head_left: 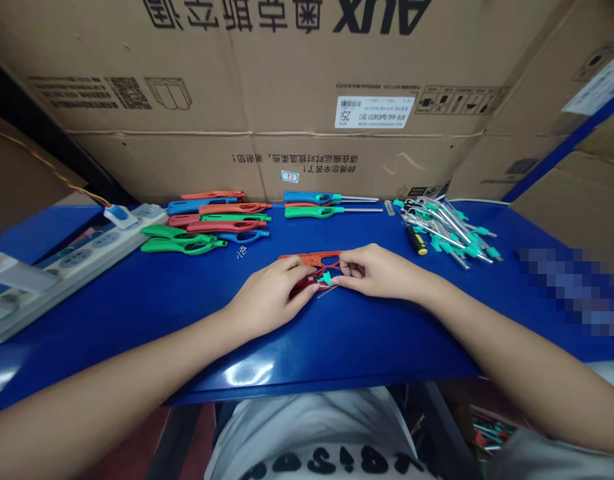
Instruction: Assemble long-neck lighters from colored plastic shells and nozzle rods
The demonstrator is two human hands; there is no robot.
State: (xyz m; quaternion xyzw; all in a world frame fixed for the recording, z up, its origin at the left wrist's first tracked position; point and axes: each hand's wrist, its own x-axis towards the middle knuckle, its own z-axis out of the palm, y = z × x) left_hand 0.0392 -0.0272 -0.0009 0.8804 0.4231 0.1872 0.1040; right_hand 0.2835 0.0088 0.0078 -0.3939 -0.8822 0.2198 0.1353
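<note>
My left hand (269, 297) is closed around a red lighter casing (301, 285), and its fingers cover much of it. At the casing's right part sits a small green trigger piece (327, 277). The thumb of my right hand (381, 272) presses at that trigger piece, with the other fingers curled in. Just behind lies an orange casing half (314, 259) with an oval opening, its right end by my right fingertips. A thin metal strip or wire (328, 292) shows below the green piece; its exact kind is unclear.
Several coloured lighter casings (207, 227) lie at back left, near a white power strip (81, 257). Lighters with metal tubes (331, 211) rest at the back middle. At right are a heap of metal tubes with green parts (451, 230) and a screwdriver (415, 240). Cardboard (287, 107) walls the back.
</note>
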